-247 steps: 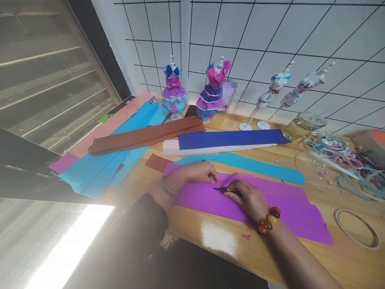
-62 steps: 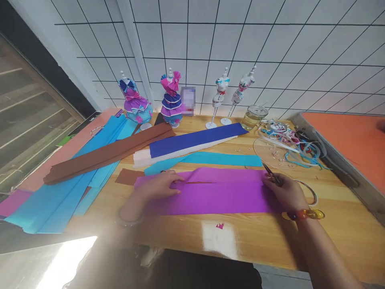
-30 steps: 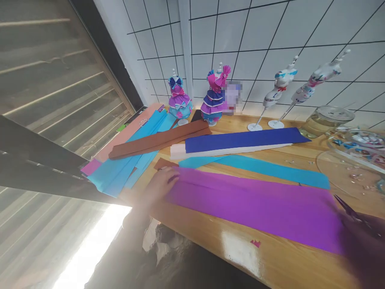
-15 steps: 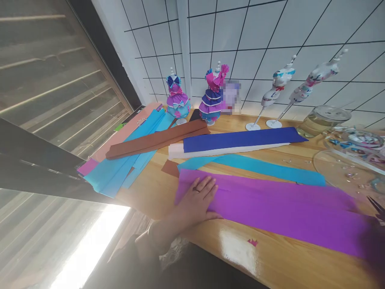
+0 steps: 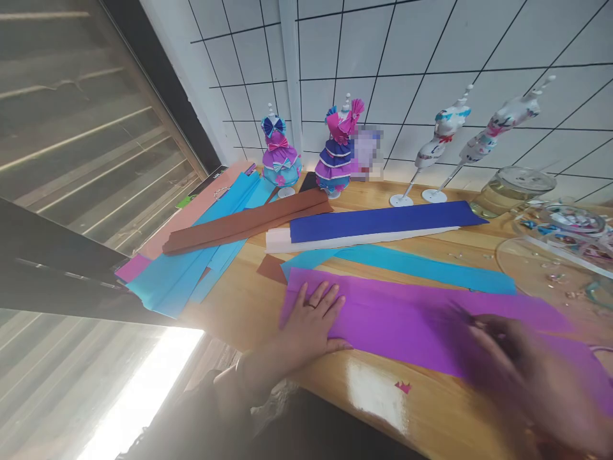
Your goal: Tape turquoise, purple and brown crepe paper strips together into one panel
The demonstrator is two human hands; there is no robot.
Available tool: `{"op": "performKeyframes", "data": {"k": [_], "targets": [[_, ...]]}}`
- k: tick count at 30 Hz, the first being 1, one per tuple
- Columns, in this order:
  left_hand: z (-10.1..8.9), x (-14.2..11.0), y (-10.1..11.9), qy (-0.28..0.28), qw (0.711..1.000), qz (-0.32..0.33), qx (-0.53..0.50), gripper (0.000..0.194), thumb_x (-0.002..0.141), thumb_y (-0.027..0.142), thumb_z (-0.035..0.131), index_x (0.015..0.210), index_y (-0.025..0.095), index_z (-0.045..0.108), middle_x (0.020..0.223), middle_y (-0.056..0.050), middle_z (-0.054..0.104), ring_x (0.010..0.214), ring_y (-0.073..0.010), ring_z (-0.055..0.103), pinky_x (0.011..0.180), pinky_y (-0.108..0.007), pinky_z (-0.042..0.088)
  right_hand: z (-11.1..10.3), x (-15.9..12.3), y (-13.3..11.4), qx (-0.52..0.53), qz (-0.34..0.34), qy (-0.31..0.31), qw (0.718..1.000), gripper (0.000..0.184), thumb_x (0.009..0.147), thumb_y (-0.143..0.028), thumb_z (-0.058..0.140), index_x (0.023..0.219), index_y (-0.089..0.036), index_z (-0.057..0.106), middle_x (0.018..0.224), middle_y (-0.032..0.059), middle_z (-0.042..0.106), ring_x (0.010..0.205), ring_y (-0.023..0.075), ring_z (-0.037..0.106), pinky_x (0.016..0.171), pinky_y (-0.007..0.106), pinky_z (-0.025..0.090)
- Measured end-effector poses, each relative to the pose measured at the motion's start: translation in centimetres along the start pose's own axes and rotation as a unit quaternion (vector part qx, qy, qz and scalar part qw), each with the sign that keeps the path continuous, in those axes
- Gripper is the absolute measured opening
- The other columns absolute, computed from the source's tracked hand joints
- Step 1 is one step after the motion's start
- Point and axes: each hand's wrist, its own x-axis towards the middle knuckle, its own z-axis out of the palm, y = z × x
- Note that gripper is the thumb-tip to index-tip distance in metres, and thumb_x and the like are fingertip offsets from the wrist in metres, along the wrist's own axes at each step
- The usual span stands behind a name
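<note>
Right grip (image 5: 531, 367) clasps a blurred dark tool (image 5: 463, 314) around four o'clock on the purple sheet (image 5: 393, 313); left grip (image 5: 311, 324), released, lies flat at nine o'clock. Sheet rests on the desk (image 5: 239, 297), light-blue strip (image 5: 421, 264) towards twelve.

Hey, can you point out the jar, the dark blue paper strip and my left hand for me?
Jar (image 5: 510, 196): head view, on its side wall.
Dark blue paper strip (image 5: 378, 222): head view, middle of its upper face.
Left hand (image 5: 309, 326): head view, back of the hand.
</note>
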Motion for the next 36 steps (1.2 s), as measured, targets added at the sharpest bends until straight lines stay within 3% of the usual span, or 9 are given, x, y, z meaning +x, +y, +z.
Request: {"op": "performKeyframes", "data": {"k": [2,4,8,11,13,20,31,36], "targets": [[-0.7,0.0,0.1,-0.016,1.000,0.005,-0.007,0.077,0.083,0.070,0.029,0.141,0.019,0.033,0.149,-0.012,0.027,0.138,-0.0324,0.019,0.108,-0.059,0.016,1.2,0.1,-3.0,0.040,-0.012,-0.090,0.995,0.027,0.087,-0.048,0.045,0.103,-0.029,0.054,0.096,0.0102,0.069,0.077,0.0228,0.068,0.059,0.032,0.055],[-1.7,0.2,0.1,-0.025,1.000,0.012,-0.013,0.071,0.085,0.066,0.034,0.138,0.019,0.037,0.147,-0.013,0.031,0.136,-0.0338,0.023,0.106,-0.059,0.021,2.2,0.2,-5.4,0.053,-0.055,-0.120,0.990,0.030,0.088,-0.049,0.042,0.101,-0.026,0.054,0.098,0.0085,0.068,0.081,0.0221,0.067,0.064,0.032,0.055],[-4.0,1.3,-0.6,-0.003,0.999,0.028,-0.023,0.045,0.090,0.046,0.045,0.120,0.015,0.054,0.136,-0.013,0.046,0.126,-0.0311,0.038,0.101,-0.047,0.033,3.4,0.7,-7.5,0.027,-0.141,-0.113,0.983,0.034,0.091,-0.048,0.036,0.101,-0.024,0.058,0.097,0.0065,0.066,0.081,0.0202,0.067,0.065,0.032,0.054],[-4.9,3.1,-2.0,0.007,0.998,0.045,-0.050,0.027,0.093,0.030,0.043,0.108,0.015,0.060,0.112,-0.010,0.059,0.108,-0.0235,0.052,0.091,-0.036,0.042,3.8,1.2,-7.9,-0.001,-0.178,-0.107,0.978,0.034,0.092,-0.046,0.036,0.105,-0.025,0.060,0.097,0.0058,0.065,0.082,0.0188,0.066,0.067,0.032,0.054],[-4.8,4.4,-3.2,0.003,0.995,0.069,-0.070,0.026,0.094,0.024,0.040,0.105,0.015,0.062,0.101,-0.008,0.062,0.098,-0.0193,0.056,0.085,-0.032,0.043,4.0,1.5,-8.1,-0.012,-0.194,-0.104,0.975,0.034,0.092,-0.045,0.037,0.106,-0.027,0.061,0.097,0.0051,0.065,0.083,0.0184,0.065,0.069,0.032,0.054],[-3.1,6.4,-6.6,-0.007,0.971,0.204,-0.125,0.025,0.094,0.026,0.043,0.103,0.018,0.065,0.096,-0.006,0.064,0.093,-0.0158,0.056,0.083,-0.027,0.041,4.4,1.7,-8.4,-0.028,-0.186,-0.097,0.977,0.035,0.092,-0.045,0.037,0.108,-0.026,0.062,0.100,0.0058,0.065,0.086,0.0190,0.065,0.074,0.034,0.054],[-2.0,5.8,-7.2,0.005,0.972,0.202,-0.120,0.028,0.094,0.022,0.041,0.102,0.020,0.068,0.093,-0.006,0.060,0.090,-0.0156,0.054,0.082,-0.028,0.039,5.5,2.1,-8.7,-0.048,-0.172,-0.100,0.979,0.036,0.092,-0.045,0.037,0.108,-0.024,0.061,0.102,0.0067,0.064,0.086,0.0195,0.065,0.072,0.034,0.055],[-2.0,5.7,-7.3,0.006,0.970,0.197,-0.140,0.028,0.093,0.019,0.041,0.104,0.022,0.067,0.096,-0.006,0.060,0.093,-0.0155,0.054,0.082,-0.028,0.040,6.0,2.9,-9.1,-0.017,-0.197,-0.100,0.975,0.036,0.090,-0.048,0.040,0.105,-0.023,0.061,0.102,0.0065,0.065,0.086,0.0194,0.065,0.074,0.034,0.054]]}}
